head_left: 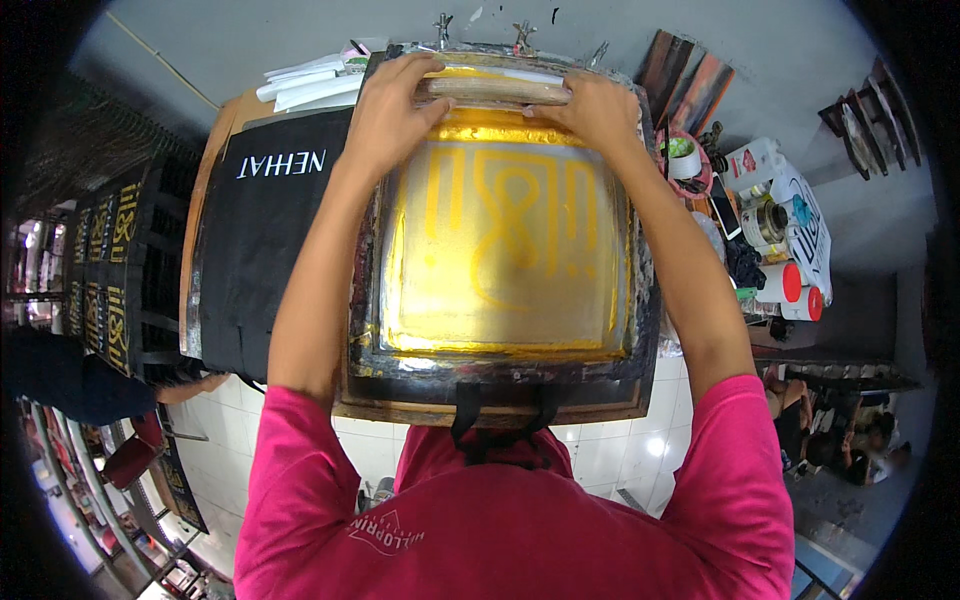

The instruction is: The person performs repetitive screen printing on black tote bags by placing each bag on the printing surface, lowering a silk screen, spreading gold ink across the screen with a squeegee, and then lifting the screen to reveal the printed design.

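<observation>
A printing screen (pixel 505 240) lies in front of me, its mesh showing a yellow figure of curves and upright bars. Its dark frame is smeared with gold-yellow ink, and a band of wet ink (pixel 490 127) runs along the far end of the mesh. Across that far end lies a squeegee (pixel 495 91) with a worn handle. My left hand (pixel 398 105) is closed round its left end, my right hand (pixel 600 108) round its right end. Two black straps (pixel 465 410) hang over the near edge of the board below; whatever they belong to is hidden under the screen.
To the left, a black fabric bag (pixel 265 230) with white lettering lies on a board, beside white papers (pixel 315 85). Red-lidded tubs (pixel 785 283), a phone (pixel 725 212) and tins crowd the right. Clamps (pixel 523 38) stand behind. Another person's arm (pixel 193 388) shows at left, near racked printed black pieces (pixel 105 270).
</observation>
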Available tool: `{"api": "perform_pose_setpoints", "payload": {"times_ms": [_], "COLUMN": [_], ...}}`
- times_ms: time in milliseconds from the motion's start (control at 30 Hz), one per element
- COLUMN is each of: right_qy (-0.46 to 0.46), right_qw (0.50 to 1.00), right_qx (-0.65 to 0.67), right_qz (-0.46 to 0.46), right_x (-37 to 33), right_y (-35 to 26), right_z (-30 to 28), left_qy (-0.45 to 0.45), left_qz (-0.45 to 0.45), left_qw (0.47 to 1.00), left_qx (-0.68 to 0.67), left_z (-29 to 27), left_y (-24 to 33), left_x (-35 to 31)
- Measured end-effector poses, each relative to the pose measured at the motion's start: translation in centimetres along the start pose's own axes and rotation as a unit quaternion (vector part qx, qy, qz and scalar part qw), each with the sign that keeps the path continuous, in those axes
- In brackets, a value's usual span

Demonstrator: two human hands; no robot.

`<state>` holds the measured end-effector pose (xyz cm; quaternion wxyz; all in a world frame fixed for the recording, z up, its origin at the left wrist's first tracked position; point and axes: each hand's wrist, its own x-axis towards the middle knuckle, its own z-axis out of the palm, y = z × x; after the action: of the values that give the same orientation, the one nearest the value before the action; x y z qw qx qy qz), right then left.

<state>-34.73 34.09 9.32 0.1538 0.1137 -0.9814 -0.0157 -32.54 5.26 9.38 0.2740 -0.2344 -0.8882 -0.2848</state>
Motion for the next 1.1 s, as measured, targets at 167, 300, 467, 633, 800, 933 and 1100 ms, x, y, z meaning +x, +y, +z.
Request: {"api": "perform_pose_setpoints", "payload": {"times_ms": [167, 300, 467, 633, 800, 933, 1100], "right_qy": [-0.047, -0.03, 0.029, 0.057, 0.046, 0.08, 0.036], "right_qw": [0.998, 0.999, 1.0, 0.998, 0.997, 0.994, 0.996], "right_qx": [-0.016, -0.011, 0.001, 0.022, 0.06, 0.061, 0.082], "right_qz": [0.037, 0.024, -0.005, -0.022, -0.027, -0.031, -0.026], "right_x": [-2.5, -5.6, -9.4, -13.7, -19.1, -23.4, -28.2], "right_y": [-0.4, -1.4, -2.4, -3.6, -5.5, -6.8, -8.6], "right_z": [-0.8, -1.6, -1.9, -2.8, -4.8, -5.6, -7.4], "left_qy": [-0.164, -0.162, -0.163, -0.16, -0.153, -0.17, -0.164], "left_qz": [-0.116, -0.117, -0.128, -0.117, -0.112, -0.099, -0.1], "left_qw": [0.979, 0.979, 0.976, 0.978, 0.98, 0.979, 0.979], "left_qx": [-0.036, -0.036, -0.064, -0.069, -0.058, -0.052, -0.068], "left_z": [0.4, -0.9, -2.8, -4.7, -7.0, -9.0, -11.0], "left_y": [-0.3, 1.1, 2.9, 5.5, 8.4, 10.7, 13.1], "left_x": [0.8, -1.7, -5.0, -8.6, -13.2, -16.7, -21.0]}}
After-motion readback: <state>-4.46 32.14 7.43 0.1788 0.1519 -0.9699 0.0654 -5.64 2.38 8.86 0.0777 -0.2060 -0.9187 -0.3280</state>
